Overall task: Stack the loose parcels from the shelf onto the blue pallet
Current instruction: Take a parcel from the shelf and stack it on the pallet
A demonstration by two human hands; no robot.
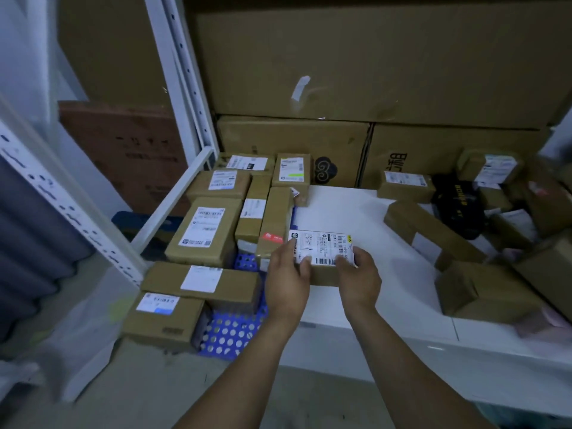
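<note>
Low white flat shelf (356, 212) in a dim storeroom. A blue perforated plastic pallet (229, 332) sits on the grey concrete floor (139, 382), just beside the shelf's left edge. White perforated metal rack uprights (185, 72) stand on the left. Large brown cartons (371, 57) are stacked along the shelf's back edge.

Task item: I see a small brown cardboard parcel with a white barcode label (322, 252) at the shelf's left edge, near the front. My left hand (288, 280) grips its left side and my right hand (359, 274) grips its right side, thumbs on the label. I can't tell if it's lifted or resting on the shelf, since the hands cover its lower edge.

Hard to read: label text is blurred. The shelf's right edge is cut off by the frame. The pallet is mostly buried, and only perforated patches show at the front and between boxes.

Around: labelled brown parcels on the pallet (204, 230) are packed close, with one at the front lying partly over another. Loose brown parcels (483, 289) are heaped at the shelf's right side, and a long brown box (433, 233) lies diagonally there. A black soft bag (458, 205) sits near the back right corner.
</note>
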